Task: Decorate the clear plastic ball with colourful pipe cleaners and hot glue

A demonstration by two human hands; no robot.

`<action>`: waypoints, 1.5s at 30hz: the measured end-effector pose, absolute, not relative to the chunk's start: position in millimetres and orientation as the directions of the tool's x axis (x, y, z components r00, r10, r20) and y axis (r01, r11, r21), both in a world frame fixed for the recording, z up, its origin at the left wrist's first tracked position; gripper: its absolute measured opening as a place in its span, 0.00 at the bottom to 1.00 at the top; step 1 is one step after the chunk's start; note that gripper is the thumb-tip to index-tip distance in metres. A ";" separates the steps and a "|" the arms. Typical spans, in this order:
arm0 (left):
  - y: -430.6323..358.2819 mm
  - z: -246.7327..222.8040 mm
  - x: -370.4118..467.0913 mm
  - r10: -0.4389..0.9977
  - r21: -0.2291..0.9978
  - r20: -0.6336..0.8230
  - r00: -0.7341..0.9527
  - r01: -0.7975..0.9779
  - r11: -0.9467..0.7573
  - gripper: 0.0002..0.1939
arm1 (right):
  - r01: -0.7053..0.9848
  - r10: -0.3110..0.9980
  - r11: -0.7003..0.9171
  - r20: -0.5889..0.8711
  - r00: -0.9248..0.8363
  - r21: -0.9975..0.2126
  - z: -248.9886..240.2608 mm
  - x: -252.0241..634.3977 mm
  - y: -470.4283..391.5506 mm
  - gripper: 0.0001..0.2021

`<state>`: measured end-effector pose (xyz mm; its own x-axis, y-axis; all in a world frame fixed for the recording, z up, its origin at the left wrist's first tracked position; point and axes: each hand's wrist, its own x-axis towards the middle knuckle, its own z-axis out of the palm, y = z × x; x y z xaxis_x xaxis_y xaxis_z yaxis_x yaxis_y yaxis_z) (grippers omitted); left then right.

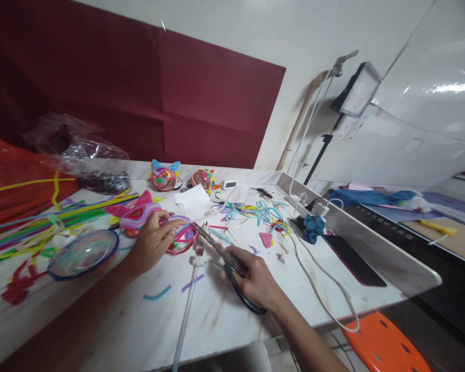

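Both mid-frame: left hand (155,240) bends over ornament (186,240), hold unclear; right hand (253,276) grips scissors (220,250), best angled clear of fingertips (180,223).

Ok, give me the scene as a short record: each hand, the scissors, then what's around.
Left hand: touching or close to round pink-and-red craft; grip unclear
Right hand: holding scissors
Scissor tips: near that craft
Left side: blue-rimmed clear dome, coloured strips
Back: blue-eared ornament, second ornament, small white display
Right side: blue cloth, black phone-like slab
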<state>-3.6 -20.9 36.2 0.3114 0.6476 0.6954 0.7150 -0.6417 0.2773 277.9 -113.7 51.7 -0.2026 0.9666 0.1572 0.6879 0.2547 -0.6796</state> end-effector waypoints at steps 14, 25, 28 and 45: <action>-18.7 33.2 -4.7 0.648 0.264 0.688 0.326 0.719 -0.643 0.19 | 0.642 0.958 0.272 0.141 -0.249 -0.717 55.4 280.5 -106.5 0.19; -20.3 35.5 -3.4 0.640 0.258 0.696 0.324 0.720 -0.645 0.19 | 0.630 0.947 0.286 0.114 -0.299 -0.722 62.1 282.0 -104.5 0.10; -20.8 36.2 -3.1 0.641 0.271 0.698 0.320 0.710 -0.650 0.19 | 0.645 0.947 0.287 0.108 -0.302 -0.709 63.1 282.9 -104.1 0.10; -21.0 35.1 -1.3 0.638 0.262 0.697 0.327 0.712 -0.651 0.19 | 0.692 0.939 0.305 0.085 -0.333 -0.654 67.9 282.1 -102.7 0.10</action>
